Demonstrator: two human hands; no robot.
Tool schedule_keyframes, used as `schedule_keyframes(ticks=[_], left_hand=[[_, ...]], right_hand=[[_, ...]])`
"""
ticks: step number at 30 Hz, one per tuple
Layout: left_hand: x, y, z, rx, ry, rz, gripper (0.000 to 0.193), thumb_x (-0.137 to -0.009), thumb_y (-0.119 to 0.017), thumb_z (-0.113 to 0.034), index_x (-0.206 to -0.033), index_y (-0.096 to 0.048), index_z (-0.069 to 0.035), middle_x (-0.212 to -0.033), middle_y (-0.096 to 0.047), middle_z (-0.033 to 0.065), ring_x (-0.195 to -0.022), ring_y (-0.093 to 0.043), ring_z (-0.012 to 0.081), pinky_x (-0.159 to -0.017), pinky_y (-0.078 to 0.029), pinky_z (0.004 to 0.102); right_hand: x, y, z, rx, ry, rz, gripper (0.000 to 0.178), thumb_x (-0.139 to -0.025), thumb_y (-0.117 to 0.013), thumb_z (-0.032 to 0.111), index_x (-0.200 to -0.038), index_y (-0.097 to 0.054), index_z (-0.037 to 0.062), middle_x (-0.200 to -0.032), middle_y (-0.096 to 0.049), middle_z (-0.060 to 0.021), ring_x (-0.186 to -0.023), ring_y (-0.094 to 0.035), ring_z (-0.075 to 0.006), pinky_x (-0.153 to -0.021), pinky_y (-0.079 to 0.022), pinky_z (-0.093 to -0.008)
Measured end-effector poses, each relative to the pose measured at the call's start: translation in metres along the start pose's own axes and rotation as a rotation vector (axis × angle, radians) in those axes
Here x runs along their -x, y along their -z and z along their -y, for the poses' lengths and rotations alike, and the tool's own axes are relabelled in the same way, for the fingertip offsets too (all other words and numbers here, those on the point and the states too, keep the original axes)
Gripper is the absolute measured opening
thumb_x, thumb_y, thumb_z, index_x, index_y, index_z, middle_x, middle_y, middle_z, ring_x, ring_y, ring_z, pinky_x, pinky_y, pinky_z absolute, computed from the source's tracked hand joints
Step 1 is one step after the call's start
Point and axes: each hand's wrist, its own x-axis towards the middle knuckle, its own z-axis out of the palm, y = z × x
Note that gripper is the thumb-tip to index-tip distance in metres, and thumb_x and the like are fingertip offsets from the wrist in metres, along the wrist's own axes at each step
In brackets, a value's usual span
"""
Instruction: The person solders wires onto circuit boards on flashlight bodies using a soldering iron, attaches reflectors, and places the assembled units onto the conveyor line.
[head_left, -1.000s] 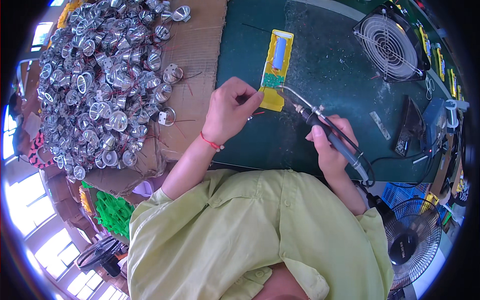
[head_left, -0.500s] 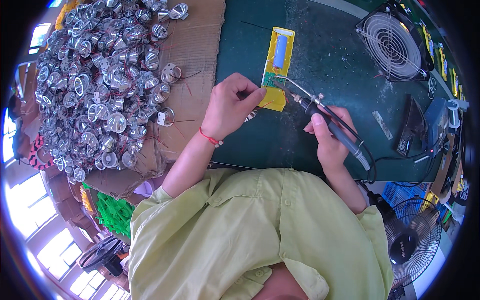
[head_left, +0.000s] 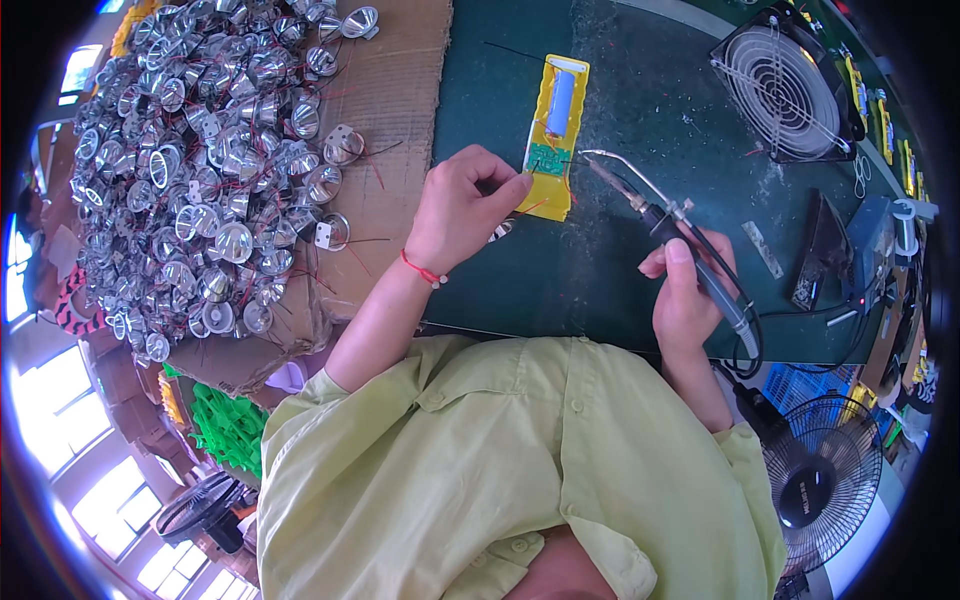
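Observation:
A yellow plastic casing lies on the green tabletop in front of me. In it sit a blue cylindrical battery and a small green circuit board with thin wires. My left hand is closed in a pinch at the casing's lower left edge, by the board; what its fingertips grip is too small to make out. Partly hidden under that hand is a shiny reflector cup. My right hand grips a soldering iron with a thin metal feed tube alongside. Its tip is just right of the board, apart from it.
Many silver reflector cups with red wires are heaped on cardboard at the left. A square fan with a wire guard stands at the far right, near a dark tray and a metal strip. A black cable trails from the iron.
My right hand has drawn the soldering iron back to the right, so its tip has left the circuit board. My left hand and the yellow casing have stayed in place.

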Motion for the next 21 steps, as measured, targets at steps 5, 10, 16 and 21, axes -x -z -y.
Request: schedule_keyframes(ticks=[5, 10, 16, 21], left_hand=[[0.007, -0.003, -0.003, 0.265, -0.105, -0.145, 0.012, -0.077, -0.068, -0.014, -0.077, -0.067, -0.002, -0.09, -0.056, 0.0088, -0.071, -0.057, 0.0148, -0.06, -0.047, 0.0269], [0.01, -0.005, 0.005, -0.3, -0.529, -0.158, 0.01, -0.074, -0.071, -0.009, -0.081, -0.068, -0.003, -0.089, -0.054, 0.0045, -0.088, -0.053, 0.0166, -0.071, -0.045, 0.0296], [-0.002, -0.012, -0.005, -0.322, -0.242, -0.122, 0.015, -0.072, -0.072, -0.016, -0.077, -0.068, -0.002, -0.085, -0.056, 0.0068, -0.082, -0.053, 0.0211, -0.072, -0.044, 0.0314], [-0.006, -0.015, -0.01, -0.359, -0.203, -0.109, 0.017, -0.072, -0.072, -0.018, -0.075, -0.068, -0.002, -0.083, -0.056, 0.0082, -0.081, -0.053, 0.0223, -0.072, -0.044, 0.0315]], right_hand=[[0.006, 0.005, 0.001, 0.011, -0.003, 0.027, 0.019, -0.083, -0.06, 0.005, -0.095, -0.05, -0.0051, -0.073, -0.06, -0.013, -0.058, -0.06, -0.014, -0.054, -0.051, -0.0243], [0.006, 0.001, -0.002, 0.011, -0.008, 0.053, 0.019, -0.081, -0.062, 0.005, -0.094, -0.05, -0.0045, -0.078, -0.059, -0.0129, -0.059, -0.06, -0.0139, -0.053, -0.051, -0.0239], [0.004, -0.008, -0.005, 0.097, 0.007, 0.099, 0.019, -0.08, -0.064, 0.003, -0.093, -0.051, -0.0038, -0.08, -0.059, -0.0118, -0.06, -0.061, -0.0127, -0.051, -0.049, -0.0219], [0.003, -0.009, -0.01, 0.097, -0.006, 0.095, 0.016, -0.08, -0.064, 0.001, -0.091, -0.052, -0.0039, -0.077, -0.06, -0.0111, -0.059, -0.061, -0.0122, -0.051, -0.049, -0.0212]])
